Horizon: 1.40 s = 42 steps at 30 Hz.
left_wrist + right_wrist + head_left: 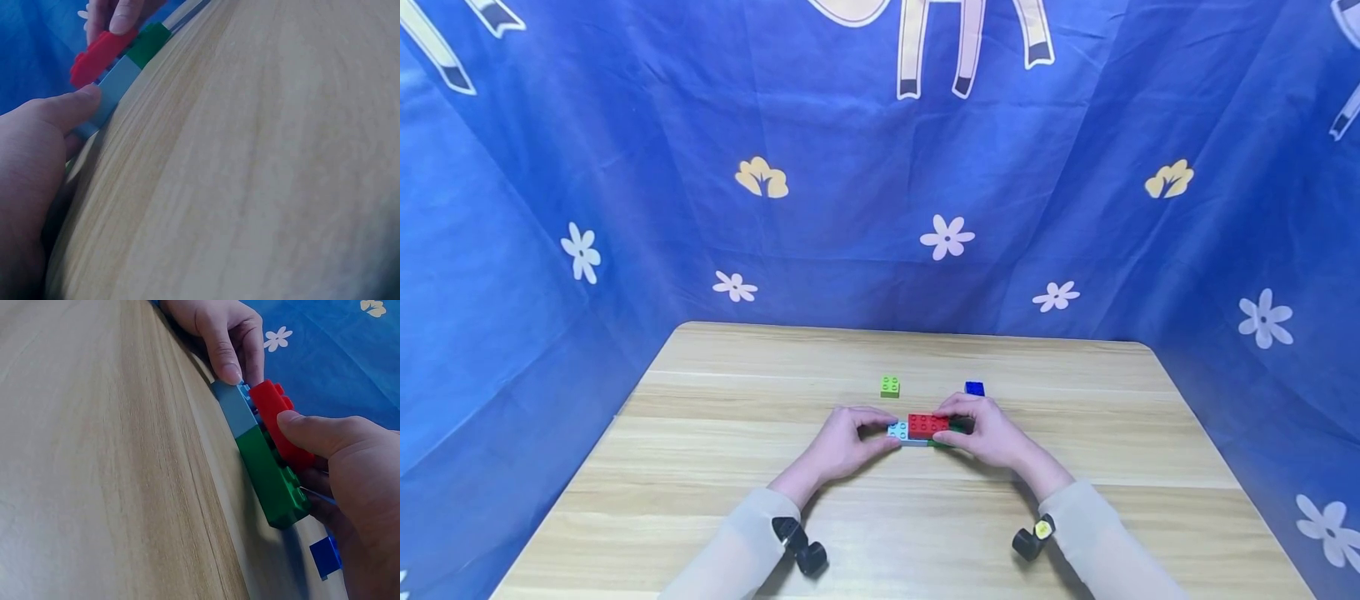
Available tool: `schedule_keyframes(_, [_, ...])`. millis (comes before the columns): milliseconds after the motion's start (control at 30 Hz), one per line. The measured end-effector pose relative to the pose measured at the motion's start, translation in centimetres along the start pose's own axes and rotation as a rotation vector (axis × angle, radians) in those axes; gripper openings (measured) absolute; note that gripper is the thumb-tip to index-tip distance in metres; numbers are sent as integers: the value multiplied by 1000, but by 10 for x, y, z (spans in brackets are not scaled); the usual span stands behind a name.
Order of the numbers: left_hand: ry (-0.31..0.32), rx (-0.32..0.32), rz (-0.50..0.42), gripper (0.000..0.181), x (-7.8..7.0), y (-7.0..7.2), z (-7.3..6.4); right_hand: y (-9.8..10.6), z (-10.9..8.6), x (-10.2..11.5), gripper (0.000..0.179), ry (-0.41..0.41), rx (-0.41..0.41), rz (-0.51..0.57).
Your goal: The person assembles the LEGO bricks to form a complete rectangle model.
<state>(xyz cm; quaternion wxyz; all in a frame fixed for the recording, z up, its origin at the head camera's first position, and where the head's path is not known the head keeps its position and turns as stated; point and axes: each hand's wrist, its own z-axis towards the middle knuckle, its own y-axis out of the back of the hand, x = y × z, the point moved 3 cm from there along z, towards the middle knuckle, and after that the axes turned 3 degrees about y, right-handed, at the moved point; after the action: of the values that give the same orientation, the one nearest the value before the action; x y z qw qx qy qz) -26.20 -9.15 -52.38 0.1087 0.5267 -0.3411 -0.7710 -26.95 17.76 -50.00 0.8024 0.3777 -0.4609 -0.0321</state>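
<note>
A light blue brick (235,407) and a dark green brick (269,478) lie end to end on the table. My left hand (844,443) pinches the light blue brick at its left end, thumb on the near side. In my right hand (988,432) a red brick (922,426) is pinched between thumb and fingers, over the seam of the two lower bricks. The right wrist view shows the red brick slightly tilted, with dark gaps beneath it; whether it touches the studs I cannot tell. Part of the green brick is hidden behind the right hand in the head view.
Beyond the hands, a lime green brick (890,387) sits on the wooden table (910,533). A dark blue brick (974,388) stands just behind the right hand. Blue patterned cloth (850,208) hangs at the table's back and sides.
</note>
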Motion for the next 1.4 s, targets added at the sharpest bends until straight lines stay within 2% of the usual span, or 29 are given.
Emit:
schedule_keyframes(133, [-7, -1, 1, 36, 0, 0, 0, 1, 0, 3, 33, 3, 16, -9])
schedule_keyframes(400, [-23, -11, -1, 37, -1, 0, 0, 1, -1, 5, 35, -56, 39, -27])
schedule_keyframes(633, [-41, -22, 6, 37, -1, -1, -1, 3, 1, 9, 36, 9, 62, -91])
schedule_keyframes(767, [-43, -24, 0, 37, -1, -2, -1, 4, 1, 8, 37, 4, 72, -91])
schedule_keyframes(1000, [9, -14, -21, 38, -3, -1, 0, 2, -1, 3, 38, -25, 48, -73])
schedule_keyframes(1133, [33, -19, -56, 44, -9, -3, 5, 1, 0, 1, 37, -26, 33, -70])
schedule_keyframes(1233, [17, 0, -73, 50, -17, -6, 11, 0, 0, 0, 38, -38, 34, -65])
schedule_keyframes(1400, [-6, 31, -93, 41, -26, -12, 19, 0, -1, -3, 38, -49, 29, -54])
